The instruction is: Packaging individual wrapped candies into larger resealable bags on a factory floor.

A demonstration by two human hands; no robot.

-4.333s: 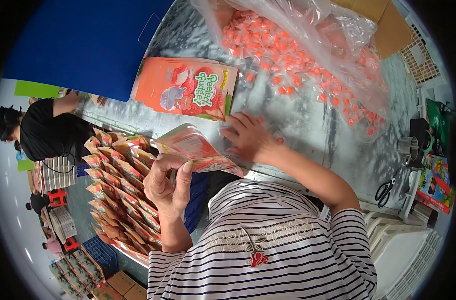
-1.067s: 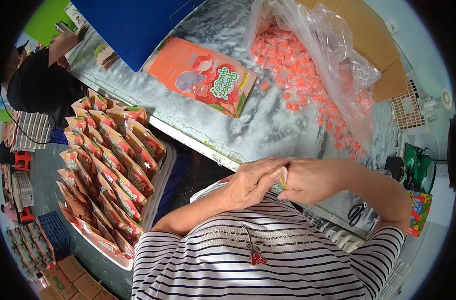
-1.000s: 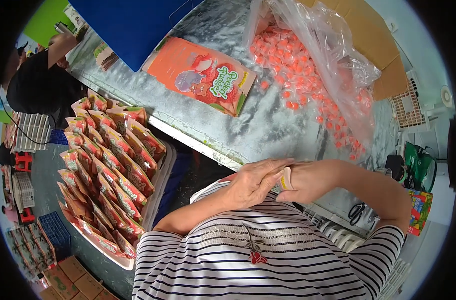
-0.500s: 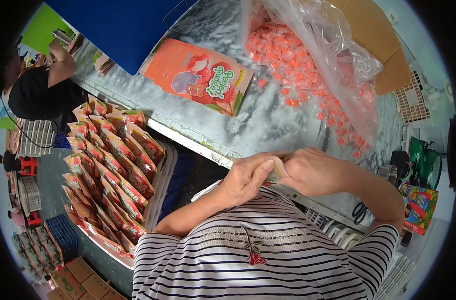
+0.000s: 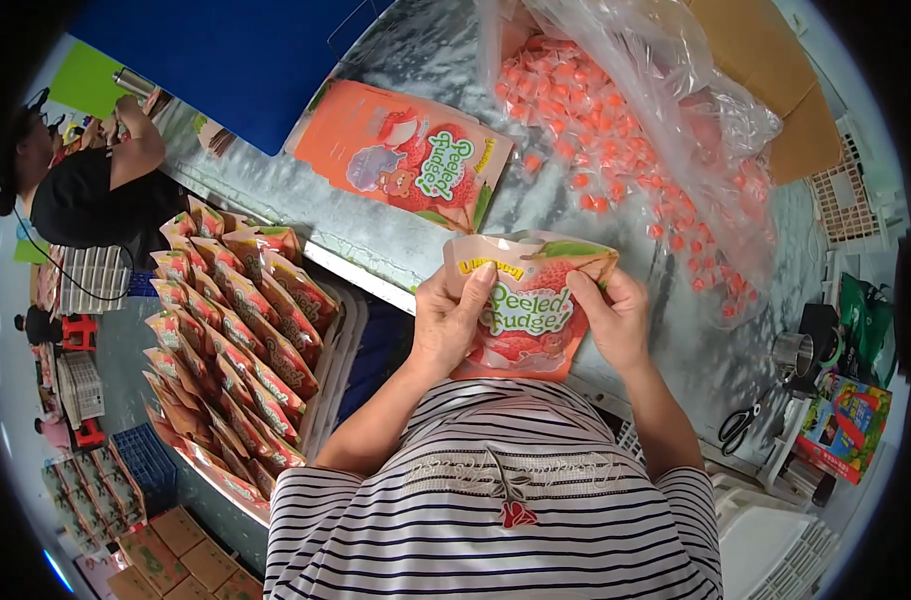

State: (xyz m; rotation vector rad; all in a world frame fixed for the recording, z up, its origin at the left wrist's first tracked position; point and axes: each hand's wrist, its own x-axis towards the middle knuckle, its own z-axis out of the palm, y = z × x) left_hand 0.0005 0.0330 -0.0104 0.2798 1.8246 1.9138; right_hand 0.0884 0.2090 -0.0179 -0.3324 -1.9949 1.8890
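Between my two hands I hold up a red and pink candy pouch (image 5: 525,330) in front of my striped shirt, its printed front facing the camera. My left hand (image 5: 445,325) grips its left edge, thumb pressed on the front. My right hand (image 5: 612,312) pinches the upper right corner. The pouch's top edge looks slightly parted, but its inside is hidden. Beyond it on the table lies a flat stack of similar pouches (image 5: 395,155). To the right of the stack, red candies in clear wrappers (image 5: 595,120) spill out of a large clear plastic bag (image 5: 675,130).
At left, a bin holds rows of upright filled pouches (image 5: 235,340). A blue panel (image 5: 205,60) stands behind. Scissors (image 5: 738,428), a metal cup (image 5: 792,352) and a colourful package (image 5: 843,425) sit at right. A co-worker in black (image 5: 90,190) works at far left.
Both hands were together near the table's edge, around something pale and mostly hidden. Now they are apart, holding the pouch spread between them. The view has shifted slightly.
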